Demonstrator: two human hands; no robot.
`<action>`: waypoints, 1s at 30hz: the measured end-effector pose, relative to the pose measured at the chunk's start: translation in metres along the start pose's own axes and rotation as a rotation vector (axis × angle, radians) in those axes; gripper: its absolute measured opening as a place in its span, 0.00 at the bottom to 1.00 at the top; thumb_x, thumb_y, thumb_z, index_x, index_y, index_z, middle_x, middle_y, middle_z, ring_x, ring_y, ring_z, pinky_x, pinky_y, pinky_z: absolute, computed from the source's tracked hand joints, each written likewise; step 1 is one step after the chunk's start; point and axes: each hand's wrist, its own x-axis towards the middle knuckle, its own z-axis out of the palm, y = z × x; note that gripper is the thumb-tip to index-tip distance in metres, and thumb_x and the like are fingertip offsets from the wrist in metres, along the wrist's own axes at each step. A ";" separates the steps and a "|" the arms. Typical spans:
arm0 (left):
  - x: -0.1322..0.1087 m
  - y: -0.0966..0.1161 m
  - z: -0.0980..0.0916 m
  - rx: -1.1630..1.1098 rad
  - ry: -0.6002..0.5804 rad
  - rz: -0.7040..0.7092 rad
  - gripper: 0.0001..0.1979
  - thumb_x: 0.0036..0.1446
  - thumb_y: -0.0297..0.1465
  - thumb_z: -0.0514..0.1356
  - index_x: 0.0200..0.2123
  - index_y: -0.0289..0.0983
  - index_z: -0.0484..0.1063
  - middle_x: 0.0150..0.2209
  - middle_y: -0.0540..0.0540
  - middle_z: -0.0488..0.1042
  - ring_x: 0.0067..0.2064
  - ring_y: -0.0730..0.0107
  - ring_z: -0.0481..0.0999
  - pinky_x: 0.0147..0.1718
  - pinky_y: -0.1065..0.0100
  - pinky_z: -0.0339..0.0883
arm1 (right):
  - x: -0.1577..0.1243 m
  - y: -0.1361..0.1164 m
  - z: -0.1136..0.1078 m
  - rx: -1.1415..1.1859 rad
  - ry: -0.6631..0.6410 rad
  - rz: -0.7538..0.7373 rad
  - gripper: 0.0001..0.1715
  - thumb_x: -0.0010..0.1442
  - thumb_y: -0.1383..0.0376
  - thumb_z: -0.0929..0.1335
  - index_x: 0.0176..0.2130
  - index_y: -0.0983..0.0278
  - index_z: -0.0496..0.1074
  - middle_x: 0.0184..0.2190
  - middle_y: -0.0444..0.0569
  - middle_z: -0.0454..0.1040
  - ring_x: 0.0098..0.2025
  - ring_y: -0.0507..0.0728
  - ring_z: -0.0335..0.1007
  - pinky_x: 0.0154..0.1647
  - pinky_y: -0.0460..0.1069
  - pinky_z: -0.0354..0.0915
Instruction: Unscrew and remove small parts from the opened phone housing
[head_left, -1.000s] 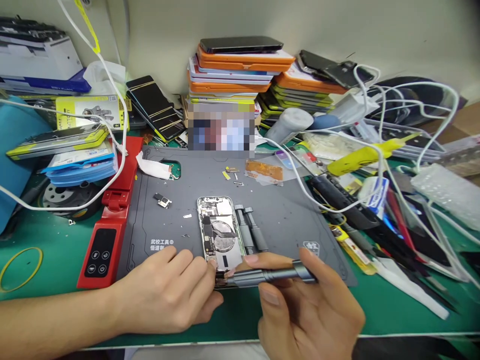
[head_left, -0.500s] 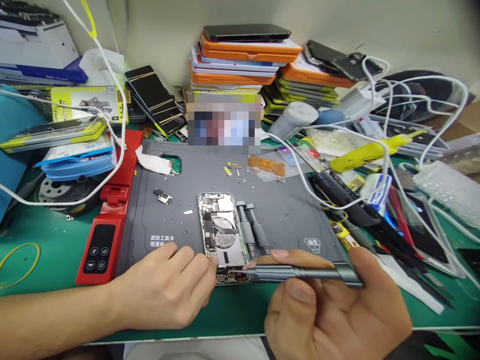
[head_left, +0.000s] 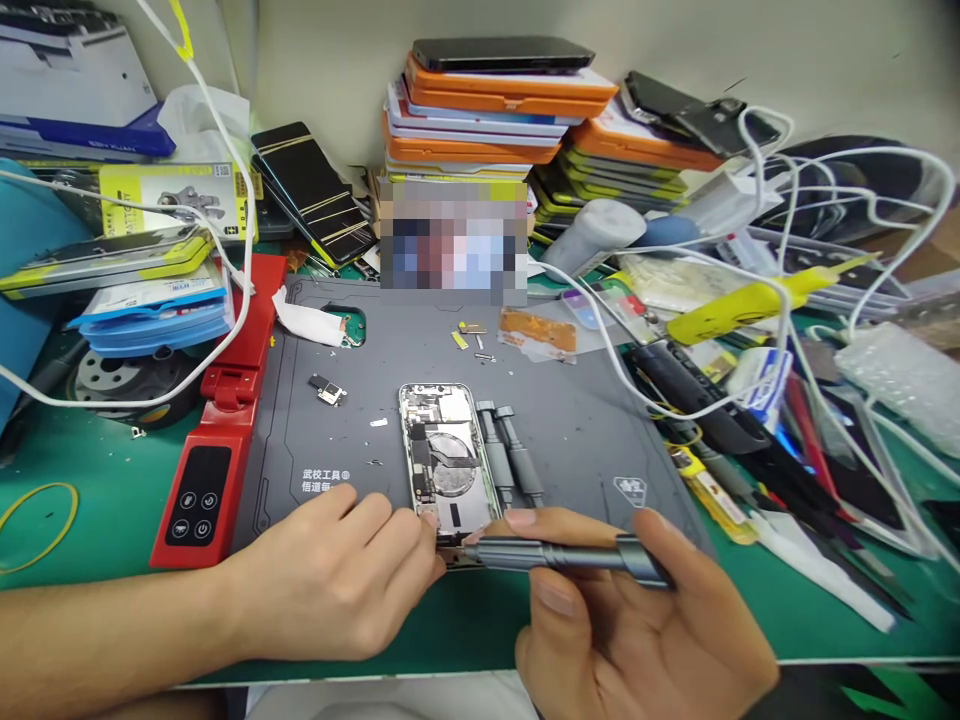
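An opened phone [head_left: 457, 485] lies on the dark mat, its inner parts and a round coil showing. My left hand [head_left: 352, 575] is closed at the phone's lower left edge, its fingertips gripping there and partly hidden. Between the thumb and fingers of my right hand [head_left: 637, 620] is a grey screwdriver [head_left: 555, 555], held almost level. Its tip points left to the phone's bottom end; the exact contact point is hard to make out. Two more grey screwdrivers [head_left: 516, 455] lie just right of the phone.
Small loose parts [head_left: 327, 389] and a strip of orange film [head_left: 538, 332] lie on the mat [head_left: 585, 430]. A red device [head_left: 202, 490] borders it on the left. Tools and white cables [head_left: 645, 405] crowd the right side. Stacked orange boxes [head_left: 510, 95] stand behind.
My right hand and the screwdriver have shifted left and slightly down, and the handle's back end now tilts lower. My left hand stays almost in place at the phone.
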 end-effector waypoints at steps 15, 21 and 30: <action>-0.003 0.000 0.001 0.000 -0.032 0.021 0.09 0.70 0.28 0.67 0.47 0.26 0.79 0.35 0.46 0.76 0.29 0.66 0.69 0.26 0.58 0.53 | 0.006 -0.002 0.006 -0.071 0.048 -0.103 0.42 0.65 0.80 0.71 0.74 0.61 0.68 0.42 0.52 0.87 0.41 0.62 0.86 0.35 0.56 0.84; -0.002 0.000 0.001 -0.002 -0.012 0.009 0.06 0.70 0.27 0.67 0.45 0.28 0.80 0.34 0.47 0.76 0.29 0.66 0.69 0.26 0.58 0.53 | 0.008 -0.001 0.004 -0.043 0.041 -0.125 0.41 0.66 0.80 0.72 0.73 0.64 0.68 0.42 0.53 0.86 0.43 0.63 0.86 0.39 0.57 0.85; -0.002 0.000 0.000 0.007 -0.016 0.009 0.06 0.69 0.28 0.67 0.44 0.29 0.79 0.34 0.47 0.75 0.29 0.68 0.67 0.26 0.60 0.50 | 0.006 -0.002 0.004 -0.054 0.042 -0.109 0.40 0.67 0.77 0.72 0.73 0.63 0.68 0.41 0.52 0.87 0.41 0.62 0.86 0.37 0.57 0.85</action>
